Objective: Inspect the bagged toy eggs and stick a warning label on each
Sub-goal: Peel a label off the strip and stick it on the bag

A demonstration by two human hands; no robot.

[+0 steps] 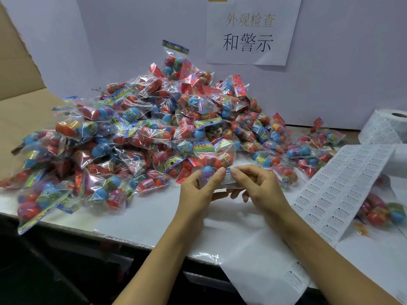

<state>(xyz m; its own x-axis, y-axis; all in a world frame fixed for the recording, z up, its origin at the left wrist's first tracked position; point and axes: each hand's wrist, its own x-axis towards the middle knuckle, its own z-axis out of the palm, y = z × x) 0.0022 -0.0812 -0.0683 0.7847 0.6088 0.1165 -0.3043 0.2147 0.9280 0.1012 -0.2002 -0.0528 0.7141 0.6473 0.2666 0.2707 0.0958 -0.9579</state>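
Both of your hands gripped one bag of toy eggs (217, 164) just above the near middle of the white table (154, 219). Your left hand (198, 190) cupped the bag from below and the side, its thumb laid against the front near a blue egg, the fingers curled round beneath. Your right hand (257, 186) pinched at a small white warning label (228, 178) on the bag's lower end, thumb and forefinger closed on it, right beside your left thumb. Whether the label was fully stuck down, I could not tell.

Behind the bag you held rose a large heap of bagged eggs (143, 128), spreading from the left edge of the table to past its middle, with one bag standing upright at the top against the pale wall. A sheet of warning labels (343, 188) ran from a label roll (387, 126) at the far right down toward the table's near edge, and a spent stretch of backing paper (264, 271) hung over that edge. Further bags (383, 211) lay to the right of the sheet, partly under it. A paper sign (251, 31) with printed characters was fixed to the wall above the heap, and brown cardboard (19, 89) stood at the far left.
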